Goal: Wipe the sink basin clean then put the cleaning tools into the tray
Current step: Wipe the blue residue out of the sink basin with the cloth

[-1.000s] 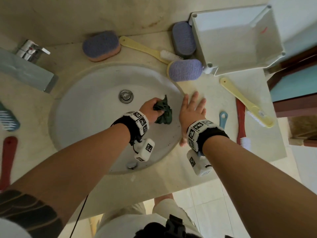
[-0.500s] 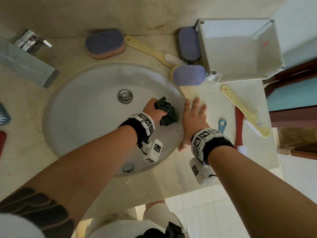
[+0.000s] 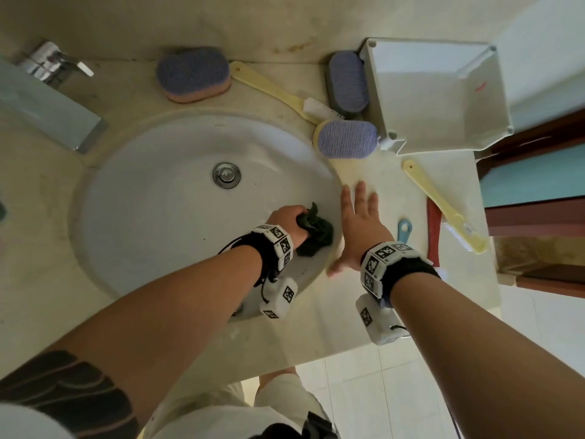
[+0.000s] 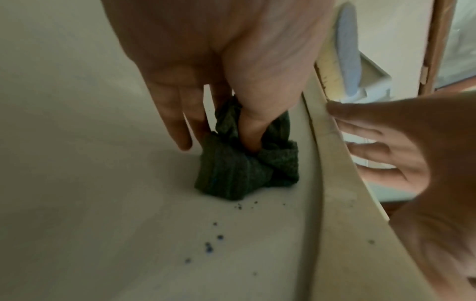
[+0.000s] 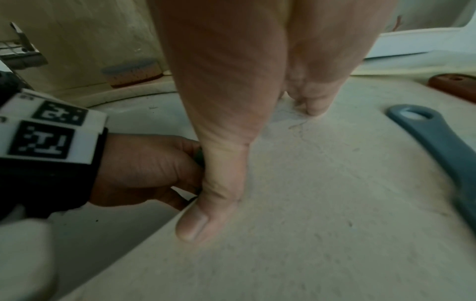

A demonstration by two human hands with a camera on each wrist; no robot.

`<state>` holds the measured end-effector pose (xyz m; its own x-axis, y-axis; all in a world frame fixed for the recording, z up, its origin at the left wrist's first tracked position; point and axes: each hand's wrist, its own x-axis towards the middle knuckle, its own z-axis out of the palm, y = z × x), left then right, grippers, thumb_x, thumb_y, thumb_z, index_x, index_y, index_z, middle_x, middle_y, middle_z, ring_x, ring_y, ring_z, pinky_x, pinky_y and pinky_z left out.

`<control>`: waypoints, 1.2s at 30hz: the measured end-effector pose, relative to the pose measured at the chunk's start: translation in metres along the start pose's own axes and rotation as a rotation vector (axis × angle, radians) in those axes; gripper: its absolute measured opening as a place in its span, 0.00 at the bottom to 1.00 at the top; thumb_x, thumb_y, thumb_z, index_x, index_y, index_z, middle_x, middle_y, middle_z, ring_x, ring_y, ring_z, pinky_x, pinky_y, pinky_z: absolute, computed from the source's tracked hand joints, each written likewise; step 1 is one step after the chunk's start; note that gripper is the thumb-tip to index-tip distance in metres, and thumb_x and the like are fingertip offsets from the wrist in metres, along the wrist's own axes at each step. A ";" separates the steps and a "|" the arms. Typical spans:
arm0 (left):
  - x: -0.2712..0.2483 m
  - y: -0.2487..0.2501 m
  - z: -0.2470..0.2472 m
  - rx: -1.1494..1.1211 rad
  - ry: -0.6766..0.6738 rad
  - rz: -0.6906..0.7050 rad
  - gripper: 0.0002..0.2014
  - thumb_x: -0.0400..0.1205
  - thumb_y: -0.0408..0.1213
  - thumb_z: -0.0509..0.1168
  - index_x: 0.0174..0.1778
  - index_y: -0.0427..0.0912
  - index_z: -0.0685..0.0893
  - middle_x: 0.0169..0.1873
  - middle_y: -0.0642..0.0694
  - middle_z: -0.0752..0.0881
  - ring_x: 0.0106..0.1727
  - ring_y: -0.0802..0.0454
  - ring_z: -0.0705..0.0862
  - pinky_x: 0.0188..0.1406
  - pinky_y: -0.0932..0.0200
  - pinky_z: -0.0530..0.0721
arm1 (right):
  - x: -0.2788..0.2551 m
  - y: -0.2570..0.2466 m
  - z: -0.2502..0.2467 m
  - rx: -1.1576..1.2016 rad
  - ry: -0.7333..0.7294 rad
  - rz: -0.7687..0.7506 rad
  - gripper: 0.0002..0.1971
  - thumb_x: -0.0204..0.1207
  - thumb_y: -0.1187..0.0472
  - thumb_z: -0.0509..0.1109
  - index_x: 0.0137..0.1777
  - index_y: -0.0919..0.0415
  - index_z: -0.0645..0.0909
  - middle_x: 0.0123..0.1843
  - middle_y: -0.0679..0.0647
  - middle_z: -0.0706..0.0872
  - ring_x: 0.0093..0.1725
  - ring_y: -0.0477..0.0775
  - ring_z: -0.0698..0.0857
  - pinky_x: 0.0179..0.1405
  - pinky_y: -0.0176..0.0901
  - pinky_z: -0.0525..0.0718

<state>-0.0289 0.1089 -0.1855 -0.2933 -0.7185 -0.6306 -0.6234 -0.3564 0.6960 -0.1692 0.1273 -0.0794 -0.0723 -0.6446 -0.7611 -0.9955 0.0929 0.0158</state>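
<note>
A crumpled dark green cloth (image 3: 316, 234) (image 4: 247, 171) lies against the right inner wall of the white oval sink basin (image 3: 152, 210). My left hand (image 3: 289, 221) (image 4: 231, 114) grips the cloth and presses it onto the basin. Dark and blue specks (image 4: 213, 242) dot the basin near the cloth. My right hand (image 3: 359, 223) (image 5: 247, 163) lies flat, fingers straight, on the counter beside the sink rim. The white square tray (image 3: 437, 93) stands at the back right and holds nothing.
Purple sponges (image 3: 194, 74) (image 3: 348, 139) (image 3: 348, 83), yellow brushes (image 3: 285, 93) (image 3: 443, 205), a red brush (image 3: 433, 229) and a blue handle (image 3: 404, 231) (image 5: 443, 146) lie on the counter. A chrome tap (image 3: 50, 99) stands at the back left. Tiled floor (image 3: 364, 391) shows below the counter edge.
My left hand has pushed the cloth a little rightward along the basin wall toward the rim. My right hand has stayed flat on the counter. The camera view has shifted slightly.
</note>
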 end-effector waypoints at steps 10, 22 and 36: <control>-0.029 0.001 -0.018 0.333 -0.350 0.174 0.15 0.68 0.39 0.75 0.51 0.49 0.90 0.41 0.49 0.89 0.44 0.49 0.87 0.48 0.54 0.87 | 0.000 -0.005 -0.004 -0.066 -0.045 0.026 0.83 0.48 0.45 0.89 0.80 0.60 0.19 0.81 0.64 0.20 0.80 0.72 0.26 0.83 0.65 0.51; -0.040 -0.021 -0.034 0.609 -0.579 0.203 0.09 0.70 0.37 0.78 0.37 0.44 0.82 0.38 0.47 0.86 0.45 0.44 0.86 0.49 0.51 0.86 | 0.000 -0.012 -0.006 -0.057 -0.074 0.057 0.83 0.50 0.48 0.90 0.78 0.61 0.18 0.79 0.65 0.18 0.79 0.73 0.25 0.81 0.66 0.50; -0.026 -0.043 -0.108 0.095 -0.443 -0.007 0.13 0.71 0.19 0.73 0.47 0.37 0.83 0.38 0.44 0.86 0.41 0.50 0.86 0.32 0.67 0.84 | -0.001 -0.012 -0.006 -0.048 -0.075 0.052 0.82 0.51 0.48 0.89 0.79 0.61 0.18 0.78 0.65 0.17 0.79 0.74 0.26 0.80 0.66 0.49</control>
<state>0.0838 0.0782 -0.1618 -0.5581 -0.3845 -0.7353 -0.6836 -0.2892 0.6701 -0.1580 0.1221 -0.0749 -0.1207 -0.5810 -0.8049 -0.9925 0.0873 0.0858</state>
